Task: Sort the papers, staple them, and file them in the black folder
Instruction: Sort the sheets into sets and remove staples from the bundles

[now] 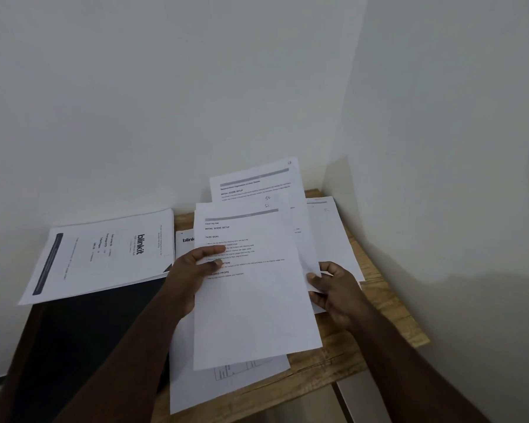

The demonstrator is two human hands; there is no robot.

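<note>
Walls (440, 148) hem the seemingly paper-covered table (379, 303).

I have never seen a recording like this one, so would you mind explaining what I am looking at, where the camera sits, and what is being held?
There is no machine here: a person works with two bare hands. The single picture comes from a wide-angle camera worn on the person's head, looking forward and down, so both forearms reach in from the bottom edge.

The left hand holds a printed sheet marked S1, thumb on its face. The right hand pinches the lower edge of further sheets fanned behind it, one marked S2.

Below them is a wooden table in a corner between white walls. On its left lies the black folder, with a stack of blinkit papers resting partly on it. More loose pages lie at the right, and another near the front. I see no stapler in the picture.
</note>
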